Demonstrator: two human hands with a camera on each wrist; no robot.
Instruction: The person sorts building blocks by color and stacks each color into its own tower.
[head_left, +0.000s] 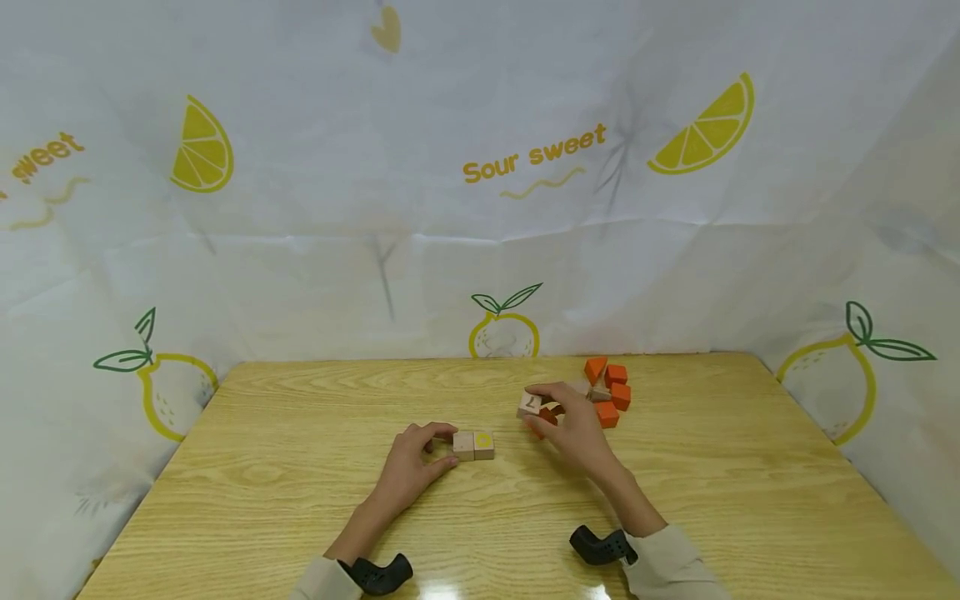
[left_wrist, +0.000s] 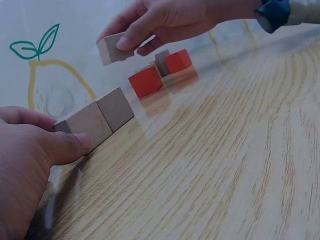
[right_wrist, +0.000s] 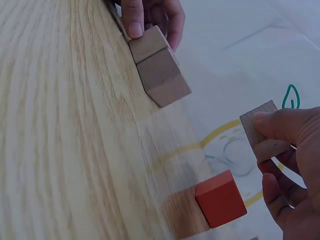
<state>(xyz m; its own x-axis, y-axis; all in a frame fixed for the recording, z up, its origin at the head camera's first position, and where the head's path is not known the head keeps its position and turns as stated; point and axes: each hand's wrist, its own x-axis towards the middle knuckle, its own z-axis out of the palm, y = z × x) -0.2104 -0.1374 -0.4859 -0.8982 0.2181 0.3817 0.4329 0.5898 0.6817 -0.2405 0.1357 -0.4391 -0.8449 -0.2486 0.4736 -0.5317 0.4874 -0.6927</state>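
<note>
Two small wooden blocks stand side by side on the table: a pale block (head_left: pixel 463 447) on the left and a block with a yellow ring on top (head_left: pixel 483 445) against its right side. My left hand (head_left: pixel 408 462) holds the pale block between thumb and fingers at its left end. Raised off the table, a wooden block with a dark 7-like mark (head_left: pixel 528 403) is pinched by my right hand (head_left: pixel 581 429), to the right of the pair. Partly hidden beneath that hand is an orange-red block (right_wrist: pixel 221 199), resting on the table.
Behind my right hand lie several orange pieces, among them a triangular block (head_left: pixel 596 369) and a cube (head_left: pixel 620 397), with a plain wooden piece (head_left: pixel 600 395) beside them. A lemon-printed cloth (head_left: pixel 420 292) hangs along the back edge of the wood-grain table (head_left: pixel 315 417).
</note>
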